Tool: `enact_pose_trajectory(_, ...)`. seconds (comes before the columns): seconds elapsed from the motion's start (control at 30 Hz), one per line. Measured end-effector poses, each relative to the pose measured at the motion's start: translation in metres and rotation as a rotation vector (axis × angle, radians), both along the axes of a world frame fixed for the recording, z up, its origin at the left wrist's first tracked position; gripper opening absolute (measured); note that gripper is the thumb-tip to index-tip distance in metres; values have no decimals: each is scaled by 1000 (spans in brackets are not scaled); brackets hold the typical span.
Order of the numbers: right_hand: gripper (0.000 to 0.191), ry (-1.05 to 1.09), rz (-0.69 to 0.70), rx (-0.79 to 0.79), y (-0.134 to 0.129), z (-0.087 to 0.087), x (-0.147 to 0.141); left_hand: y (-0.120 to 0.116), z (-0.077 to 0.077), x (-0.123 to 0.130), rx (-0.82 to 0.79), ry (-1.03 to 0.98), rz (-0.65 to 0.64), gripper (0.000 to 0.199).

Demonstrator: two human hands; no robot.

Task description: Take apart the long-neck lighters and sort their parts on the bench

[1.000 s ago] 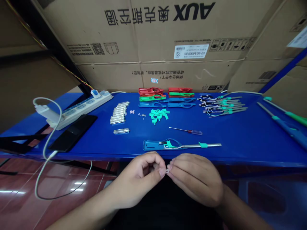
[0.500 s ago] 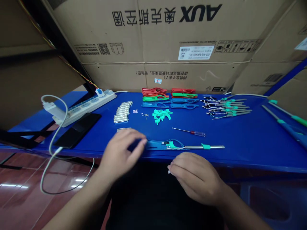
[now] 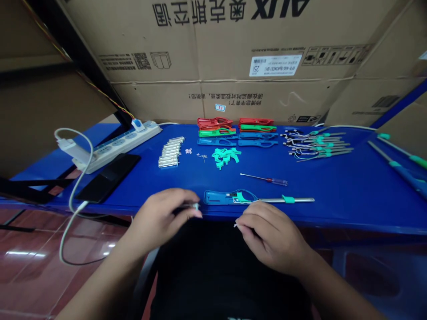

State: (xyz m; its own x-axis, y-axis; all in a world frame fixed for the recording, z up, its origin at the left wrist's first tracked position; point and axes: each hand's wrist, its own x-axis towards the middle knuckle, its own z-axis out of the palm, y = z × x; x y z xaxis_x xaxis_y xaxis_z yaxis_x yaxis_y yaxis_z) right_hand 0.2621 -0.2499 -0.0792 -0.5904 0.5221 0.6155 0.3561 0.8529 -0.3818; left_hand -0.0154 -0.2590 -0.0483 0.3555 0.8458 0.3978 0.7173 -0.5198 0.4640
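At the table's front edge lies a blue handle shell point(image 3: 213, 198) with a green trigger piece point(image 3: 240, 197) and wires inside it. A metal tube point(image 3: 305, 200) with a green collar extends from its right end. My left hand point(image 3: 171, 213), left of the shell, pinches a small silvery cylinder point(image 3: 196, 206), mostly hidden by the fingers. Just below the shell, my right hand point(image 3: 267, 231) is closed with thumb and forefinger on a tiny white piece point(image 3: 235, 225). A screwdriver point(image 3: 276, 181) rests behind the shell.
Silver cylinders point(image 3: 169, 156), green pieces point(image 3: 227, 156), and red, green and blue shells point(image 3: 216, 132) stand farther back. Wired metal tubes point(image 3: 328, 144) lie at right. A power strip point(image 3: 116, 147), black phone point(image 3: 108, 178) and white cable point(image 3: 70, 198) are at left.
My left hand has moved slightly down and left with a silver cylinder now in its fingers, away from the shell's left end. My right hand has moved up toward the shell.
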Motion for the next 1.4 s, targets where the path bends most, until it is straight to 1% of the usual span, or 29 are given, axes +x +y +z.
enact_pose_trajectory(0.07,12,16,9,-4,-2,2,-2,-13,2,15,3,-50,-123,20)
enact_pose_trajectory(0.13,11,31,23,-8,-4,3,-4,-19,2,27,-14,-83,-219,22)
enact_pose_trajectory(0.2,11,36,39,-19,-5,4,-5,-21,1,34,-39,-93,-286,23)
enact_pose_trajectory(0.3,8,12,73,-36,-6,5,-7,-19,-2,38,-39,-110,-342,23)
enact_pose_trajectory(0.43,10,-30,116,-59,-6,3,-6,-17,-6,40,-22,-137,-370,22)
enact_pose_trajectory(0.57,12,-76,132,-47,-5,2,-5,-15,-9,43,-33,-153,-383,18)
enact_pose_trajectory(0.67,13,-62,150,-56,-5,2,-4,-15,-11,43,-87,-152,-357,22)
enact_pose_trajectory(0.77,12,-35,151,-121,-5,1,-4,-16,-11,42,-152,-157,-295,25)
enact_pose_trajectory(0.9,12,-32,140,-168,-3,0,-5,-17,-10,41,-174,-148,-316,19)
enact_pose_trajectory(1.1,12,-39,157,-135,-2,2,-5,-17,-11,42,-173,-145,-330,18)
enact_pose_trajectory(1.27,15,-96,174,-78,-6,0,-3,-16,-11,43,-188,-136,-391,13)
enact_pose_trajectory(1.4,14,-74,171,-68,-8,-2,-3,-17,-9,42,-161,-145,-416,14)
